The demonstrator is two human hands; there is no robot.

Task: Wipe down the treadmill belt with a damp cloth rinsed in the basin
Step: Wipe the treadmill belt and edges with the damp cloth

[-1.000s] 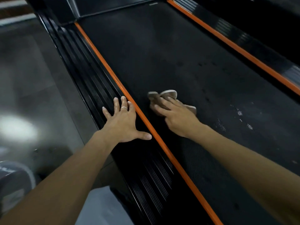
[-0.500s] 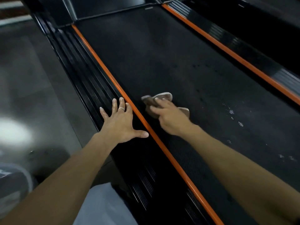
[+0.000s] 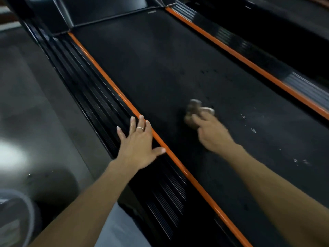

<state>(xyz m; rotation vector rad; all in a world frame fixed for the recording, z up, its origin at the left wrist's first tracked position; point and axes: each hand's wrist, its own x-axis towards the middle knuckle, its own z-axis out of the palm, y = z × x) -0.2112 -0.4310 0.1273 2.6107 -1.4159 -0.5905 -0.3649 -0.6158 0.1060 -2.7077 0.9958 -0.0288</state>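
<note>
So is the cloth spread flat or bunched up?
Bunched up. The cloth sits as a crumpled lump under the right hand's fingers on the belt, though motion blur hides its folds.

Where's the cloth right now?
In the head view, the cloth lies mid-belt on the treadmill belt, under the right hand's fingers, with white specks to its right.

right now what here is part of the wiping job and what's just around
In the job:
cloth under right hand
belt
basin, only its rim in view

Just around:
side rail under flat left hand
floor
</note>
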